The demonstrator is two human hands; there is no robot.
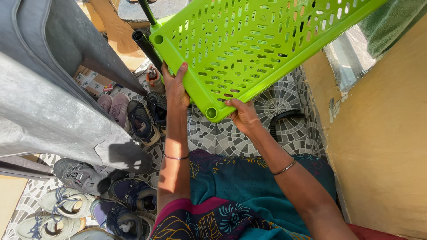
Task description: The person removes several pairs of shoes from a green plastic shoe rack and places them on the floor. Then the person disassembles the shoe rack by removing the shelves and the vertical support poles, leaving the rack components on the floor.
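A bright green perforated plastic shelf panel (253,40) is held tilted over the tiled floor. My left hand (175,85) grips its near left edge, fingers curled over the rim. My right hand (243,114) holds the near corner from below, beside a round corner socket (211,113). A black tube (146,46) sticks out by the panel's left corner, and a thinner black rod (147,12) rises behind it.
Several shoes lie on the patterned tile floor (222,135): a dark pair (142,121), a pink pair (114,106), grey and white sneakers (66,202) at lower left. A grey metal sheet (49,89) leans at left. A yellow wall (382,146) stands right.
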